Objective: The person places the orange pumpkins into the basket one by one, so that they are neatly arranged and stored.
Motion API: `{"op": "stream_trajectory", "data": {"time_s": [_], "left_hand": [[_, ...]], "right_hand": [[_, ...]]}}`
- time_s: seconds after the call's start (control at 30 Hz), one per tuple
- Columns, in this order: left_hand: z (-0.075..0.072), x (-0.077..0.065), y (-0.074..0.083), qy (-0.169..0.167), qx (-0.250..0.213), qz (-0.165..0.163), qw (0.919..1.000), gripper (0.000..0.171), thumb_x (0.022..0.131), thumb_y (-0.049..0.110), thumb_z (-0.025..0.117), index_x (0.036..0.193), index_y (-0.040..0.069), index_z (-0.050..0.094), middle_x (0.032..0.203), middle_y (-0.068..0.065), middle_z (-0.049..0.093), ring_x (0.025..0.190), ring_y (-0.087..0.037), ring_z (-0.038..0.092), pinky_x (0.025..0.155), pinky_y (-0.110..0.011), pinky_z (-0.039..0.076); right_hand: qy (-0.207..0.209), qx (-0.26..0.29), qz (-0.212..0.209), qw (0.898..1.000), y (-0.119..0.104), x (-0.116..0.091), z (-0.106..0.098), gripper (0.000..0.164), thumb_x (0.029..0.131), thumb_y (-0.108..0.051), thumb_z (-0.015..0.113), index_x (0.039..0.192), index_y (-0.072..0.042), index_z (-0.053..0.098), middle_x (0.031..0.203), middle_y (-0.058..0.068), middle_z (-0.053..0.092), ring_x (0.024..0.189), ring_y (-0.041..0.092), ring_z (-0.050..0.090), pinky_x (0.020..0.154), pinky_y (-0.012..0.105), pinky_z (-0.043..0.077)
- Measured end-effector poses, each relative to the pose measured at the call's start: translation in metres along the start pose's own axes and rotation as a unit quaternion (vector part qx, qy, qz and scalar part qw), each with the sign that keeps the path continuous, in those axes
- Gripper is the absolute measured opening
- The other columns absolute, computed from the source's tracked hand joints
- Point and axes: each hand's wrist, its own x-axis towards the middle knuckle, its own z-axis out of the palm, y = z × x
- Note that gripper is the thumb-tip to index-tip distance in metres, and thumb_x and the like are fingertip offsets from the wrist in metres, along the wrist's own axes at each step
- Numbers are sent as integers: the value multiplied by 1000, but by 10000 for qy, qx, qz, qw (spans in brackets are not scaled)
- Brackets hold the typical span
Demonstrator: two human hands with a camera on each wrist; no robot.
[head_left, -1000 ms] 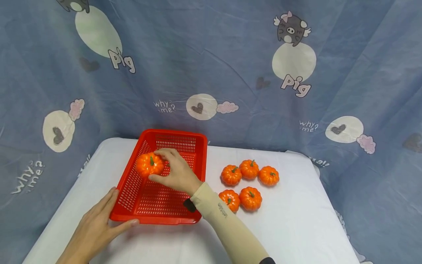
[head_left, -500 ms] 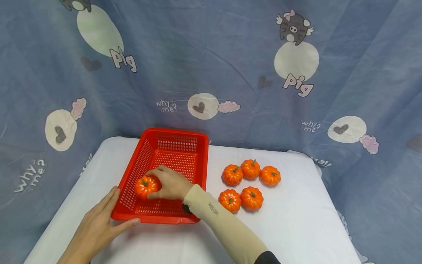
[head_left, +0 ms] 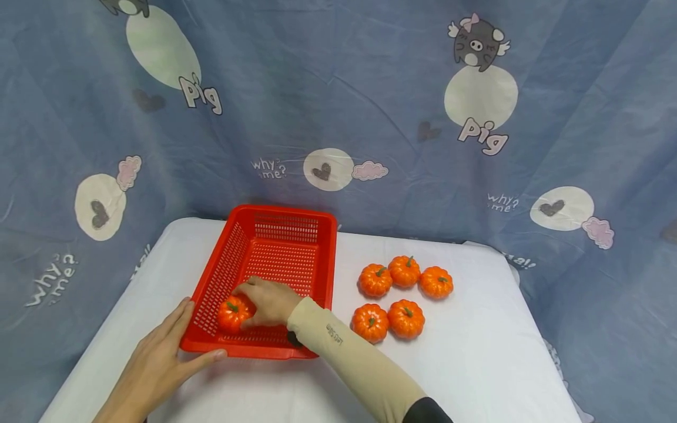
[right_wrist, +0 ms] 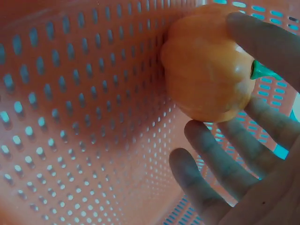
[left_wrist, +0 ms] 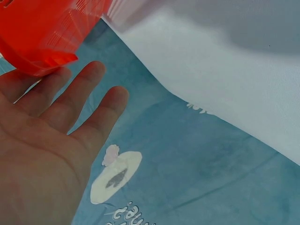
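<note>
In the head view a red slotted plastic basket (head_left: 259,352) stands on the white-covered table. My right hand (head_left: 271,302) is down inside its near left corner and holds a small orange pumpkin (head_left: 230,317) with a green stem. Close up in the right wrist view, thumb and fingertips bear on opposite sides of the pumpkin (right_wrist: 206,65), near the slotted wall. My left hand (head_left: 153,363) rests at the basket's near left corner, thumb along the front rim and fingers against the left side. In the left wrist view those fingers (left_wrist: 70,101) are fairly straight and spread.
Several more orange pumpkins (head_left: 406,319) sit on the white tablecloth (head_left: 476,352) to the right of the basket. Behind the table hangs a blue patterned curtain (head_left: 370,88). My sleeved right forearm (head_left: 354,370) crosses over the basket's front right corner.
My right hand has carried the pumpkin toward me and down into the basket's near left corner. The left hand stays at the corner.
</note>
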Motion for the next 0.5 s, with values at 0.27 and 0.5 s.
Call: {"op": "stream_trajectory", "data": {"time_s": [0.27,0.5], "left_hand": [[0,-1,0,117,-79,116,9998,127,75,74,73,159,-3,17,160,-31,27,133,-57,38,103,-75,35],[2,-2,-1,132,-136,132,9997,127,75,74,74,159,-4,19,160,-30,27,135,-56,38,103,-75,35]], "right_hand": [[-212,269,169,9993,4,0,2,75,80,-49,85,145,-35,52,142,-13,51,120,2,53,99,29,52],[-295,224,192,9991,3,0,2,76,80,-52,84,146,-38,49,145,-13,48,122,2,52,101,30,51]]}}
